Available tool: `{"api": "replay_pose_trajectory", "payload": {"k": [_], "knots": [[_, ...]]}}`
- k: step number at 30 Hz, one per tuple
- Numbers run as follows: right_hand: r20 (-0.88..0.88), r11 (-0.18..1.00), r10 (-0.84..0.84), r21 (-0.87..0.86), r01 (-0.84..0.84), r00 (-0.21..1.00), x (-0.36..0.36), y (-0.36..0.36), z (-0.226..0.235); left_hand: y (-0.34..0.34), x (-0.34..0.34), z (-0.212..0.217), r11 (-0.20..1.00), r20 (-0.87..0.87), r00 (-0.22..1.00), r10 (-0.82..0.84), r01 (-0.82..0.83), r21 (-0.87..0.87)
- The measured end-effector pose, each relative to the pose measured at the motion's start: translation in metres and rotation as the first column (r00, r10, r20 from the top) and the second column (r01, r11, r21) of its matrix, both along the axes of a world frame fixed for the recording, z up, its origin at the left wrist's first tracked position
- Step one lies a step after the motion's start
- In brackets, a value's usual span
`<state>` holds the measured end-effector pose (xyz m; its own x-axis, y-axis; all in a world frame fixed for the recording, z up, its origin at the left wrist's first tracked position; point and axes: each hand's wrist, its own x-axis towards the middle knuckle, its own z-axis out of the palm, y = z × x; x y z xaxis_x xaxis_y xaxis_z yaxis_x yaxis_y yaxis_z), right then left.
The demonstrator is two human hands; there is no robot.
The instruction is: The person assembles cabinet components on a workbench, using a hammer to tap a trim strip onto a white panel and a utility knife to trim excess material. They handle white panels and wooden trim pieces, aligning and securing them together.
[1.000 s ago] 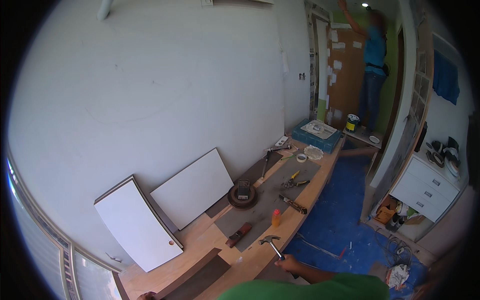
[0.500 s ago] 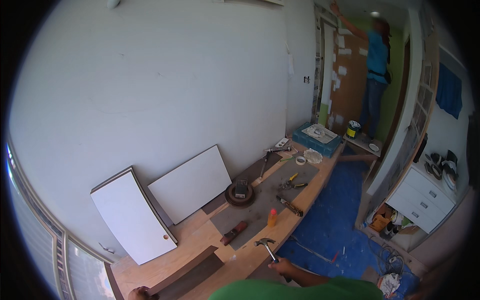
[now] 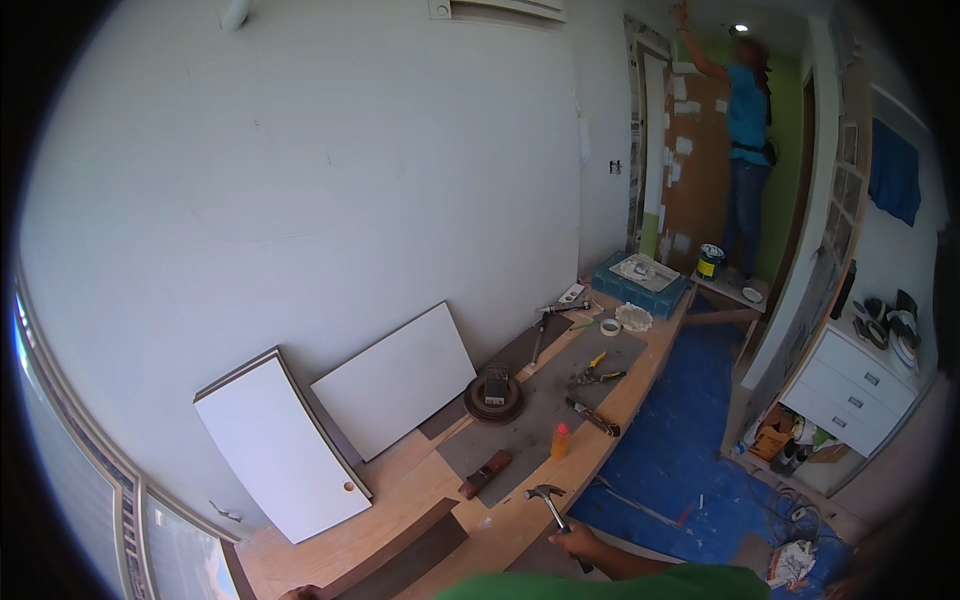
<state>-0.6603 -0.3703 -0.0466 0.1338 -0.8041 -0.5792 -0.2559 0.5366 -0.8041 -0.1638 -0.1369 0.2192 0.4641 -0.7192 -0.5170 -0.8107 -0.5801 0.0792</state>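
Observation:
My right hand (image 3: 582, 543) grips the handle of a claw hammer (image 3: 548, 503), whose metal head rests over the front edge of a long wooden board (image 3: 500, 530). Only the tips of my left hand (image 3: 300, 593) show at the bottom edge, touching the near end of the board beside a dark plank (image 3: 400, 562); what it holds is hidden. An orange bottle (image 3: 561, 440) and a dark red block (image 3: 486, 473) lie just beyond the hammer.
Two white panels (image 3: 340, 410) lean on the wall. Pliers (image 3: 597, 374), a coiled reel (image 3: 495, 396), tape (image 3: 609, 326) and a blue box (image 3: 640, 282) sit along the board. Blue sheeting (image 3: 690, 440) covers the floor. Another person (image 3: 745, 140) works at the far doorway; a white drawer unit (image 3: 850, 385) stands right.
The view has shifted slightly; the hammer and my right hand have moved a little left along the board edge. The person at the doorway keeps an arm raised.

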Motion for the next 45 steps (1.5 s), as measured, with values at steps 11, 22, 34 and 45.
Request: {"api": "replay_pose_trajectory", "payload": {"k": [11,22,34,45], "knots": [[0.143,0.958,-0.281,-0.007,0.285,0.949,0.071,0.068,0.023,0.021,0.088,-0.059,0.878,-0.217,0.862,-0.459,0.404,-0.257],[0.152,0.772,-0.270,-0.557,0.308,0.951,0.187,0.143,0.174,0.027,0.107,-0.079,0.558,-0.170,0.584,-0.794,0.588,-0.586],[-0.305,0.949,-0.193,-0.301,0.098,0.932,0.222,0.104,0.213,0.031,0.106,-0.088,0.603,-0.297,0.540,-0.788,0.577,-0.551],[-0.797,0.897,-0.017,-0.279,-0.343,0.604,0.224,0.037,0.194,0.030,0.104,-0.084,0.648,-0.349,0.551,-0.758,0.578,-0.496]]}}
